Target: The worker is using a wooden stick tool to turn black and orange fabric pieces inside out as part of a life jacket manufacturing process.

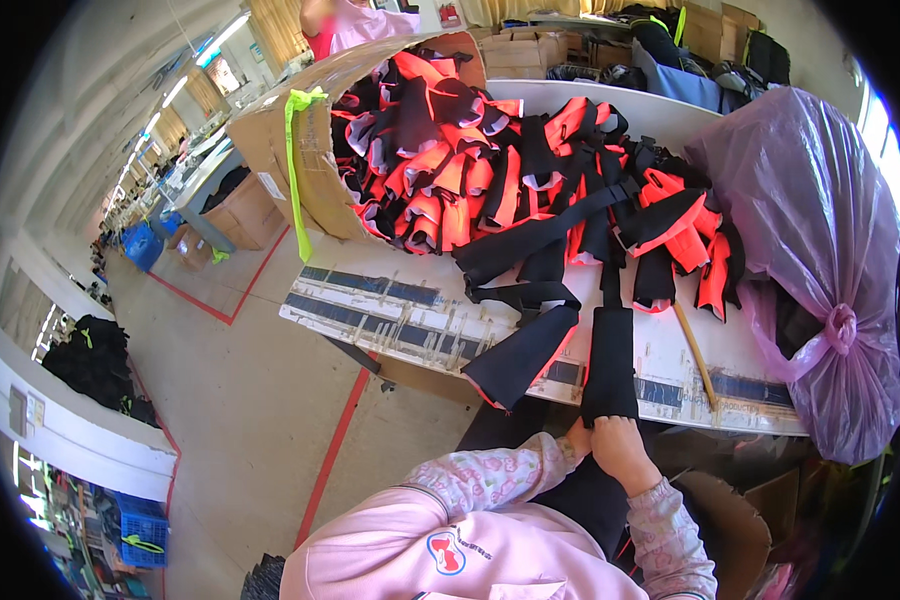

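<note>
A long black padded fabric piece (608,355) hangs over the near edge of the table, its strap running back toward the pile. At its lower end my right hand (620,446) is closed in a fist on the cloth. My left hand (576,440) grips the same end from the left; its fingers are partly hidden. Beside it, another black piece with an orange underside (522,358) juts over the table edge. Behind them a large heap of black and bright orange fabric pieces (450,205) spills from a cardboard box (270,150) lying on its side.
A tied purple plastic bag (810,220) bulges over the table's right end. A thin yellowish stick (696,355) lies on the white tabletop (390,270), whose front edge is taped. A neon strip (295,180) hangs on the box. A person in pink (365,25) is behind it.
</note>
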### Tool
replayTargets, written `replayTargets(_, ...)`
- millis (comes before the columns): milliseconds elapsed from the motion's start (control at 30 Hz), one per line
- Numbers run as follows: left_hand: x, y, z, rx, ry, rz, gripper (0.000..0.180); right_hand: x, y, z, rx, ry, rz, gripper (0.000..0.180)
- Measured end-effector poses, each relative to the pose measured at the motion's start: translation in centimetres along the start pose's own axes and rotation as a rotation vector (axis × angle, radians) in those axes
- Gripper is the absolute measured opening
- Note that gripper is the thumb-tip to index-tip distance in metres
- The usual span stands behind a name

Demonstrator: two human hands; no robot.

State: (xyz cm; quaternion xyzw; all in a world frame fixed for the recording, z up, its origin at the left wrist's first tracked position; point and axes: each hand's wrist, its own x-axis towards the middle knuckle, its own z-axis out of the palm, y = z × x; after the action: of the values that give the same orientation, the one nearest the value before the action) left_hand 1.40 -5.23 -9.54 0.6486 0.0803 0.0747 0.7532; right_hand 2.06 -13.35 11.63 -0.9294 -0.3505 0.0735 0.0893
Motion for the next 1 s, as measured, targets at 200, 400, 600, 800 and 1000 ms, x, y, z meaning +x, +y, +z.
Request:
replayTargets(200,-0.1,3.7,-1.4,-0.219,-0.196,-0.325,0.045,0.3,0.4,2.9,0.161,-0.040,0.104,0.020)
replayTargets(400,-0.9,8.2,-0.6,-0.005,-0.160,-0.333,0.037,0.6,1.4,4.5,0.185,0.241,0.047,0.034)
replayTargets(600,-0.3,7.9,-1.4,0.143,-0.198,-0.294,0.031,2.0,0.9,3.1,0.179,0.407,-0.038,0.033)
replayTargets(800,-0.3,9.1,-1.3,-0.114,-0.296,-0.519,0.015,3.4,1.2,1.5,0.261,0.294,0.019,0.031)
replayTargets(1000,-0.3,9.3,-1.9,-0.117,-0.280,-0.423,0.017,2.6,1.1,3.6,0.424,-0.143,0.275,0.030)
